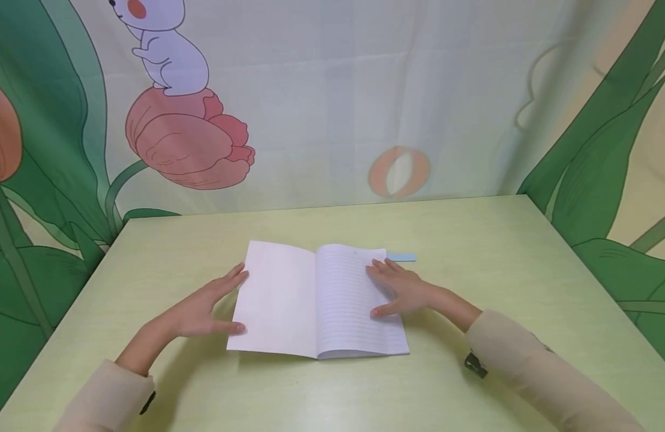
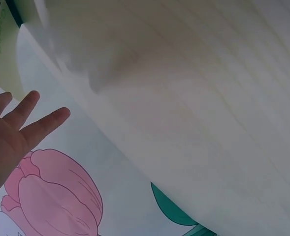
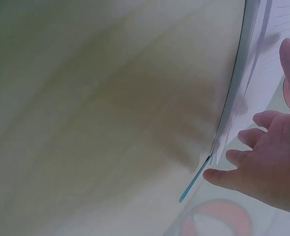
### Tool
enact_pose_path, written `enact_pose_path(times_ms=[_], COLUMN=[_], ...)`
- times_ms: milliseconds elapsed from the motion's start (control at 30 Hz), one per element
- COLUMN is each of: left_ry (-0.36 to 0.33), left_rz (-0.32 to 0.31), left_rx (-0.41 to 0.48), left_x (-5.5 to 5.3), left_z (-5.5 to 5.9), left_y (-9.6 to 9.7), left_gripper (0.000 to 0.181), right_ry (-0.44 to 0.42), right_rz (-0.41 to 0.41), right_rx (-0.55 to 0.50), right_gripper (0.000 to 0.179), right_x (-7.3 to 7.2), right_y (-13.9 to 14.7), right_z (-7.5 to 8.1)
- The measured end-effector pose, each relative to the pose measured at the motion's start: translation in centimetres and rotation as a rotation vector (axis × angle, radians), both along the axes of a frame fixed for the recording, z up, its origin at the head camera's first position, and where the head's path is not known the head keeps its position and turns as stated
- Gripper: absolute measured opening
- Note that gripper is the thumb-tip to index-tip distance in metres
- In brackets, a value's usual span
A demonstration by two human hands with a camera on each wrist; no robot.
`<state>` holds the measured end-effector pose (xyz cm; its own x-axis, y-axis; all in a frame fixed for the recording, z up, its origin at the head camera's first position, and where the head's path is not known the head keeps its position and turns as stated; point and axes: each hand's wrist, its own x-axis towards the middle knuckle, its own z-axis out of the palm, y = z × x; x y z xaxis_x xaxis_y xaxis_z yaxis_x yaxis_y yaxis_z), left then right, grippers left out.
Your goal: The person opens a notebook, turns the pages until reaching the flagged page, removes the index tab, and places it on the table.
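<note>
1. Overlapping the left edge of one open notebook (image 1: pixel 309 300) with the left hand (image 1: pixel 203 309), wide-spread, grasping nothing; unclear whether touching.
2. Lying on the tabletop (image 1: pixel 527 264), showing two paper pages (image 1: pixel 278 300): one smooth, blank; one ruled, gently bowed.
3. Overlapping the ruled page (image 1: pixel 346 306) with the right hand (image 1: pixel 401 289), fanned, released; likewise unclear whether touching.
4. Showing one slim blue strip (image 1: pixel 402 257) at the upper right corner.

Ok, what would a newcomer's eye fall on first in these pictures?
Most likely the open notebook on the table, left page blank-looking, right page ruled, between the left hand and right hand. Next, probably, the large pink flower on the backdrop at the head view's upper left, then the blue strip past the notebook's far right corner.
</note>
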<state>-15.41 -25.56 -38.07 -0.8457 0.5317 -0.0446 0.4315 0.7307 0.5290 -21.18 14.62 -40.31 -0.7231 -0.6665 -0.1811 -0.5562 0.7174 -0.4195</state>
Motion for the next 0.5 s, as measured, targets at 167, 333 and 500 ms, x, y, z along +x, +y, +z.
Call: enact_pose_path(times_ms=[167, 333, 500], left_ry=[-0.006, -0.033, -0.037], left_rz=[-0.006, -0.014, -0.029], left_rx=[-0.045, -0.091, -0.149], left_x=[-0.1, -0.2, -0.4], left_z=[-0.6, -1.3, -1.9], left_y=[-0.2, -0.4, -0.3], left_gripper=[0.104, 0.11, 0.111], right_ry=[0.011, 0.02, 0.008], right_rz=[0.001, 0.008, 0.001], right_rx=[0.041, 0.069, 0.094], right_gripper=[0.094, 0.094, 0.095], right_x=[0.2, 0.3, 0.5], right_y=[-0.5, -1.0, -1.5], right_z=[0.0, -0.2, -0.3])
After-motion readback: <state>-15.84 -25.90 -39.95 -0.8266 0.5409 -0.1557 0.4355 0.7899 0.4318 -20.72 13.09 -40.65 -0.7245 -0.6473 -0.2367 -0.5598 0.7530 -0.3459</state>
